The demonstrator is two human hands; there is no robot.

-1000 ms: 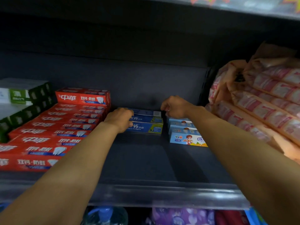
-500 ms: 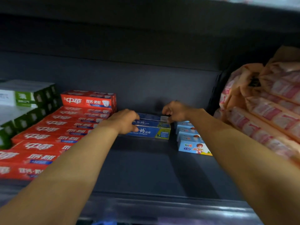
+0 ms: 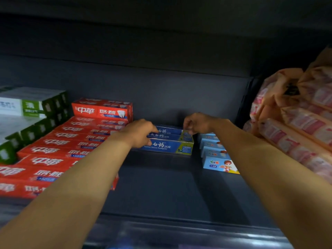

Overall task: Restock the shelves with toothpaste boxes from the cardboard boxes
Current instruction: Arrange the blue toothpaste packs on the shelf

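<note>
Gripping three stacked-in-row blue toothpaste boxes [image 3: 167,141] with yellow-green right ends at mid-shelf [image 3: 161,186]: left hand [image 3: 139,133] curling round their left ends, right hand [image 3: 196,123] pinching the rearmost box's right end.

Both arms reach forward, left hand [image 3: 140,133] and right hand [image 3: 196,123] fingers curled

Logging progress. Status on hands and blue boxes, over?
Left hand, right hand both gripping blue boxes at back of shelf. Nothing blocking.

Shop: dark shelf [image 3: 161,191] w/ rows of red toothpaste boxes [image 3: 71,139], retail display
</note>
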